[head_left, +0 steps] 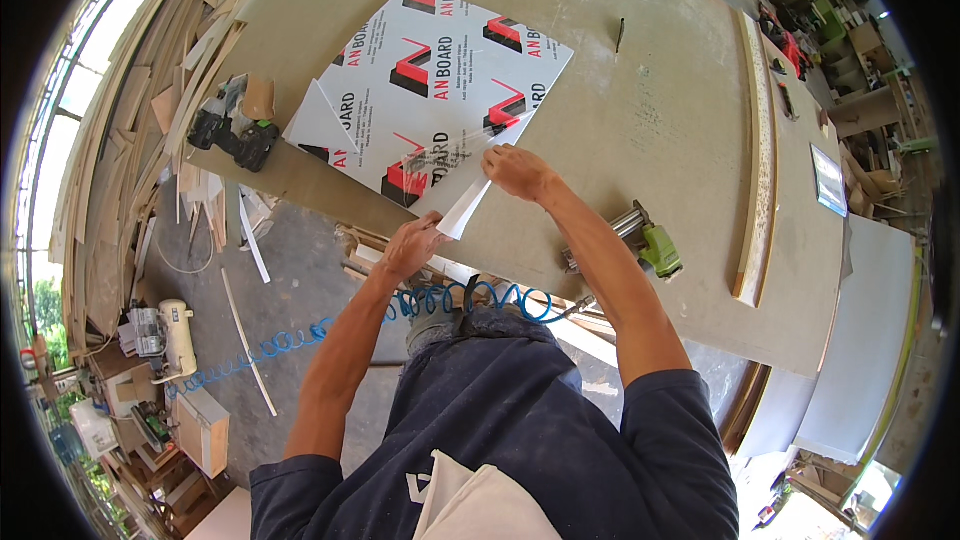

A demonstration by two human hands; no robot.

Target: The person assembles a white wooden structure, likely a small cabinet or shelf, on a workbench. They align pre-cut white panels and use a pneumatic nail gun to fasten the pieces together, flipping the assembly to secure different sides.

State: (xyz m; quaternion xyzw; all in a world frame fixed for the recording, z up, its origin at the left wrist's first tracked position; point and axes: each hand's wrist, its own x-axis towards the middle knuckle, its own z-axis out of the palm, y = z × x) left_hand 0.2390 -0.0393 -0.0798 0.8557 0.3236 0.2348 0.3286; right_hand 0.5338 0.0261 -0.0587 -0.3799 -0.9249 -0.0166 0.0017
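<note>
Partly hidden, curled white film [464,211] in left hand [411,247], grip closed; right hand [518,172], fingertips obscured, grip impossible to tell.

Pale grey sheet [465,65] with repeating red-and-black print, lime-green nail gun [660,253], khaki tabletop [600,140].

Large capital lettering [441,68] in red and black repeats across the pale sheet [465,90] near the tabletop's [660,130] left corner, each time beside an angular red-and-black emblem [409,67]. Smaller dark lines between are too fine to read. A white mark [418,487], partly covered, stands on the dark shirt [500,380].
</note>
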